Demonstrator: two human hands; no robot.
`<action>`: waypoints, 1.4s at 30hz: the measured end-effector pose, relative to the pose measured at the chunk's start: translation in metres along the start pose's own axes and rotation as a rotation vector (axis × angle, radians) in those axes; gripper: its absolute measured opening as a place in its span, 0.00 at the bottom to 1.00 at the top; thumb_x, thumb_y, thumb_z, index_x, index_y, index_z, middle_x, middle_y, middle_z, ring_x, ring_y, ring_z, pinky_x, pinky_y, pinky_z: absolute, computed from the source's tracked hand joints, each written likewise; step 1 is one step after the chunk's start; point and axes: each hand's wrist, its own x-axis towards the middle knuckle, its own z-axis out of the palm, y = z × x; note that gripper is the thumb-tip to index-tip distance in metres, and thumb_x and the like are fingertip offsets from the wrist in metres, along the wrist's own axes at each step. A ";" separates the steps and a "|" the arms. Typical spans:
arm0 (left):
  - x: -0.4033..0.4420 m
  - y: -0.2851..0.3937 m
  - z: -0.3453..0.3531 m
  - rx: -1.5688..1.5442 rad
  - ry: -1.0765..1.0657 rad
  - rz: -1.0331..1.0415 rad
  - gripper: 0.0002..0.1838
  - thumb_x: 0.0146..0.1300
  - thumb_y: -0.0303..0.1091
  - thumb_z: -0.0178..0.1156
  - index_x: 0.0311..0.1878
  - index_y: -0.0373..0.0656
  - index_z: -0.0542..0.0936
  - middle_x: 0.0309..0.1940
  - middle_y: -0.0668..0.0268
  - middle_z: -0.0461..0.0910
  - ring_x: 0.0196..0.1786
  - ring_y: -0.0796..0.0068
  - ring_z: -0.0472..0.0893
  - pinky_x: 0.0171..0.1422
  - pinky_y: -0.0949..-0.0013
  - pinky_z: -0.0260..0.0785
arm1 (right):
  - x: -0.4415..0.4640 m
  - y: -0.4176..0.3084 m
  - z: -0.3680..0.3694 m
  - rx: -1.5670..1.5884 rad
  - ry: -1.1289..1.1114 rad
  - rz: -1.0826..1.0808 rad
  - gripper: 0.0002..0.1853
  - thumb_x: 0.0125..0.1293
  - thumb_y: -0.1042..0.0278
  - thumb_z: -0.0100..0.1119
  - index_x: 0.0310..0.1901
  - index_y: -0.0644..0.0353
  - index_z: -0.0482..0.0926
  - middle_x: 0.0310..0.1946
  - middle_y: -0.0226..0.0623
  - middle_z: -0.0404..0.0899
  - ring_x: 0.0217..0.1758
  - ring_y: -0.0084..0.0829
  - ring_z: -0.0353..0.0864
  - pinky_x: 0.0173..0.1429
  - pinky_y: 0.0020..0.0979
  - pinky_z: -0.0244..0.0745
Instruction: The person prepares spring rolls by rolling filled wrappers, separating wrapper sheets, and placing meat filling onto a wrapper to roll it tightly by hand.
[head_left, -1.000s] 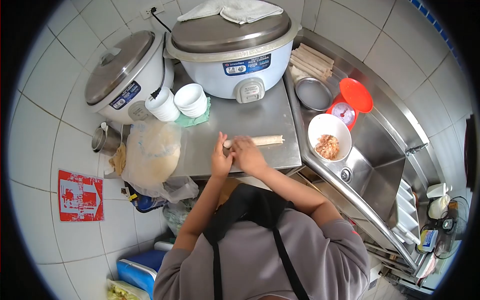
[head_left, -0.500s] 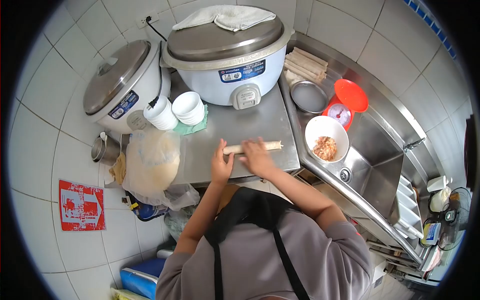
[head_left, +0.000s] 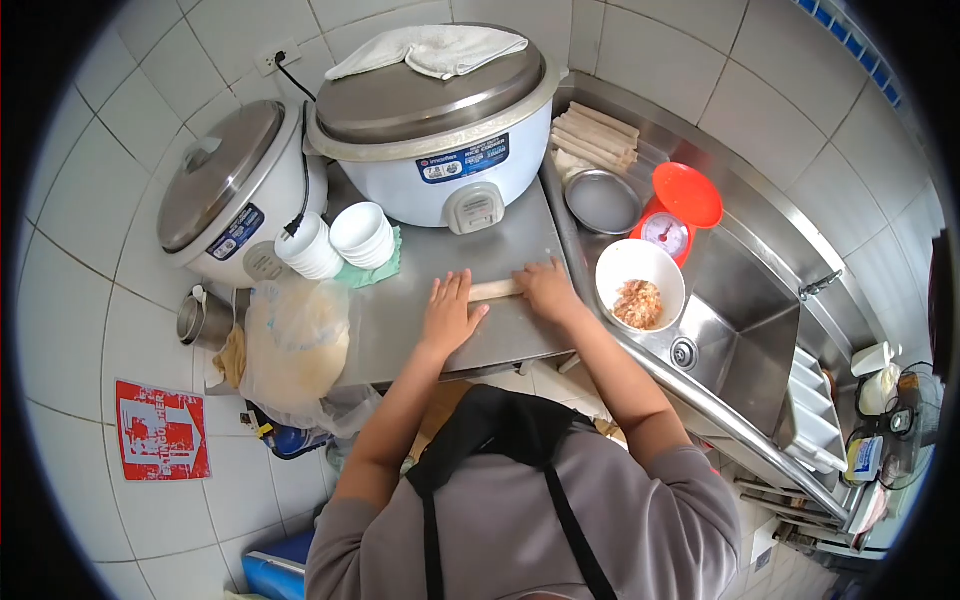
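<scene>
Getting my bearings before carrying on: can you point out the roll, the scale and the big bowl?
Roll (head_left: 494, 290): head view, on its uncovered middle stretch.
Scale (head_left: 665, 235): head view, on its dial.
Big bowl (head_left: 648, 259): head view, on its bare inner wall.

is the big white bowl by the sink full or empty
Part full: the bowl holds a reddish mixture, with its wall partly bare.

Left hand (head_left: 450, 312) and right hand (head_left: 548, 290) on a pale roll (head_left: 494, 290)
Each covers one end, above the steel worktop (head_left: 450, 250); a white bowl (head_left: 644, 262) of chopped mixture (head_left: 638, 303) stands to the right.
</scene>
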 end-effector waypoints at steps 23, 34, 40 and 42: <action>0.078 0.119 -0.045 -1.102 0.399 -0.198 0.08 0.56 0.24 0.60 0.28 0.39 0.69 0.19 0.70 0.73 0.25 0.82 0.70 0.29 0.75 0.64 | -0.032 -0.012 -0.113 0.572 0.742 -0.304 0.18 0.54 0.58 0.67 0.38 0.63 0.77 0.41 0.40 0.70 0.48 0.39 0.71 0.50 0.33 0.68; 0.112 0.132 -0.072 -1.345 0.507 0.094 0.28 0.65 0.51 0.55 0.58 0.37 0.66 0.48 0.54 0.75 0.51 0.67 0.75 0.59 0.63 0.65 | -0.042 0.045 -0.093 1.394 -0.048 -0.157 0.20 0.65 0.56 0.57 0.51 0.62 0.68 0.35 0.30 0.72 0.35 0.19 0.73 0.42 0.23 0.71; 0.010 0.070 -0.030 -0.764 0.484 -0.070 0.30 0.54 0.26 0.59 0.61 0.33 0.64 0.50 0.54 0.73 0.55 0.62 0.71 0.65 0.59 0.58 | -0.009 0.159 -0.165 0.910 0.095 0.245 0.24 0.61 0.59 0.60 0.54 0.65 0.71 0.36 0.37 0.77 0.35 0.25 0.76 0.39 0.28 0.73; -0.032 0.053 0.000 -0.690 0.540 -0.187 0.25 0.55 0.29 0.56 0.57 0.33 0.66 0.49 0.53 0.71 0.55 0.58 0.70 0.65 0.59 0.57 | 0.033 0.222 -0.169 0.591 0.224 0.279 0.27 0.57 0.62 0.61 0.55 0.68 0.70 0.42 0.51 0.79 0.40 0.36 0.79 0.43 0.34 0.74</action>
